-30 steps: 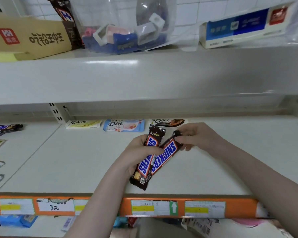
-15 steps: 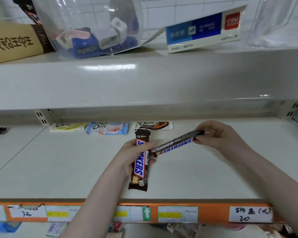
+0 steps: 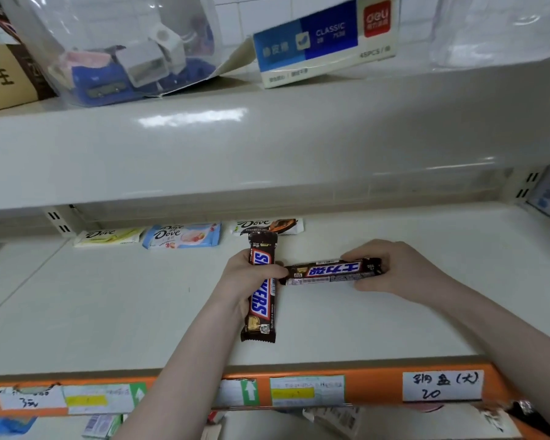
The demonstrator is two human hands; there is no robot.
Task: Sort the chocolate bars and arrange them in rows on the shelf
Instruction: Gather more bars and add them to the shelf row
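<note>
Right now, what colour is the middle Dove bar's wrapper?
Light blue Dove bar, with white and pink patches; head view.

I saw my left hand [image 3: 251, 277] gripping a brown Snickers bar [image 3: 261, 290] lengthwise over the pale grey shelf [image 3: 108, 312], while my right hand [image 3: 397, 271] held a second brown bar [image 3: 332, 271] crosswise, its end touching the first. Three flat Dove chocolate bars [image 3: 181, 236] lay along the back.

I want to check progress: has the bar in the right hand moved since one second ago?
Yes. The right hand swung its bar rightward, off the left-hand bar, now crosswise to it.
</note>
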